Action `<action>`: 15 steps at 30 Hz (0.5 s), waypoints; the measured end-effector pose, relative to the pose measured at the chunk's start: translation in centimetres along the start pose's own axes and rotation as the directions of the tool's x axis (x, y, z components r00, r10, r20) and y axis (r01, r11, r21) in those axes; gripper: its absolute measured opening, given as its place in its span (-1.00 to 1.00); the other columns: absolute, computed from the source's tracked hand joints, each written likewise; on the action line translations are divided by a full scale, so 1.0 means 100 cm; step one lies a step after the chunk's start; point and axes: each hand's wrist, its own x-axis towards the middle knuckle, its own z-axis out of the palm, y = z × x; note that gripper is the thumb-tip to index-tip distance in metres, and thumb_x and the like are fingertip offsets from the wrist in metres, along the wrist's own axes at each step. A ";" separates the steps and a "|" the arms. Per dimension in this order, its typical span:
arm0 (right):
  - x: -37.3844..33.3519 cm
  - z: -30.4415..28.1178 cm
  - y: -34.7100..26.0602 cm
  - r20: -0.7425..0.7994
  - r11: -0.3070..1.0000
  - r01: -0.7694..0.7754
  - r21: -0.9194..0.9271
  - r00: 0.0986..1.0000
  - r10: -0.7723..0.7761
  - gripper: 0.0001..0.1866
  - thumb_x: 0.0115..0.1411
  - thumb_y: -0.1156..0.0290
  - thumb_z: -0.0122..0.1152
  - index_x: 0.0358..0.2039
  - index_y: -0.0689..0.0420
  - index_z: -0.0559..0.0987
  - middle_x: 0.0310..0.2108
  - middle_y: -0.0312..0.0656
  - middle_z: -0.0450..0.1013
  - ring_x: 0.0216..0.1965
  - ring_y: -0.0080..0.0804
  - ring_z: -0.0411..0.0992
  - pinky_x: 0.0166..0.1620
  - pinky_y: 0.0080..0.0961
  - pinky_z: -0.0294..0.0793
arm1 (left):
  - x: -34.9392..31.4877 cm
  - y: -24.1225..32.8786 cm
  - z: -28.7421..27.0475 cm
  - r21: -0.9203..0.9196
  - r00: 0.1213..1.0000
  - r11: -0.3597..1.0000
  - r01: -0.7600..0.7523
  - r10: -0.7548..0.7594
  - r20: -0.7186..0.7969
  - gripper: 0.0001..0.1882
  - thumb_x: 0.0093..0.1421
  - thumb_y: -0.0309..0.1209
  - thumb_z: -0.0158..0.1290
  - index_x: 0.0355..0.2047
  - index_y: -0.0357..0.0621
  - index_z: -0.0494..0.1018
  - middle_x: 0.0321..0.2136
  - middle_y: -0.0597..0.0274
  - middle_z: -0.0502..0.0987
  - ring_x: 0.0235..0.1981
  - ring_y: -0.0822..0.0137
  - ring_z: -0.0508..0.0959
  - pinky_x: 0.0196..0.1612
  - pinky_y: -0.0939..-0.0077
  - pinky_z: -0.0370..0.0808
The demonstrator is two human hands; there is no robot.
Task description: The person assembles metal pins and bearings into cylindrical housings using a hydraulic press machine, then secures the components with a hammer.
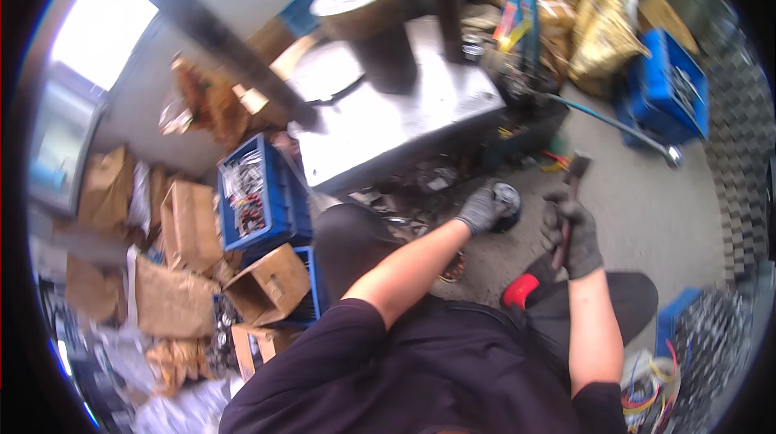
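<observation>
In my right hand (572,233), in a dark grey glove, the fingers are wrapped round the handle of a hammer (577,169). Its head points up and away from me, raised above the floor. My left hand (483,206), also gloved in grey, grips the side of a round, dark-sided piece with a pale, shiny top (507,200). That piece sits low, near the floor, between my knees. The hammer head is apart from it, up and to the right. Blur hides the finer shape of the round piece.
A press with a bright metal table (396,123) stands ahead. Blue crates (249,200) of metal parts and cardboard boxes (271,282) crowd the left. On the right are another blue crate (667,99), a rod with a ball end (630,127) and a heap of metal parts (715,337).
</observation>
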 end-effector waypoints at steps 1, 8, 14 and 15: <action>0.005 -0.007 0.006 -0.227 0.976 -0.086 -0.199 0.973 0.039 -0.50 0.22 0.17 0.34 0.13 0.07 0.51 -0.42 -0.31 0.47 -0.53 -0.48 0.49 -0.51 -0.48 0.53 | 0.000 0.013 -0.008 0.004 0.994 0.999 0.049 -0.049 0.097 -0.45 0.21 -0.02 0.22 0.05 -0.15 0.53 -0.13 -0.16 0.65 -0.03 -0.14 0.65 0.10 0.08 0.55; 0.031 -0.116 0.060 -0.372 0.779 -0.022 -0.626 0.887 -0.274 -0.43 0.25 0.31 0.34 0.26 0.17 0.49 -0.16 -0.25 0.53 -0.30 -0.49 0.49 -0.41 -0.53 0.49 | -0.002 0.015 0.025 -0.059 0.998 0.998 0.036 -0.033 0.059 -0.49 0.09 -0.15 0.27 0.00 -0.17 0.54 -0.16 -0.22 0.64 -0.08 -0.20 0.64 0.00 0.08 0.56; 0.014 -0.003 0.032 -0.331 0.831 -0.049 -0.555 0.929 -0.166 -0.67 0.33 0.41 0.29 0.08 0.11 0.48 -0.52 -0.38 0.29 -0.56 -0.55 0.29 -0.49 -0.49 0.36 | -0.008 0.009 0.019 -0.262 0.988 0.953 0.150 -0.151 0.019 -0.35 -0.02 -0.34 0.39 0.09 -0.10 0.42 -0.14 -0.16 0.62 -0.05 -0.18 0.64 -0.01 0.00 0.55; 0.013 -0.009 0.027 -0.309 0.847 -0.044 -0.529 0.940 -0.144 -0.66 0.32 0.41 0.27 0.08 0.10 0.48 -0.51 -0.36 0.31 -0.56 -0.52 0.30 -0.48 -0.48 0.38 | -0.007 0.008 0.023 -0.242 0.990 0.961 0.132 -0.139 -0.011 -0.34 -0.03 -0.33 0.40 0.09 -0.10 0.42 -0.14 -0.16 0.62 -0.05 -0.18 0.64 -0.02 0.02 0.56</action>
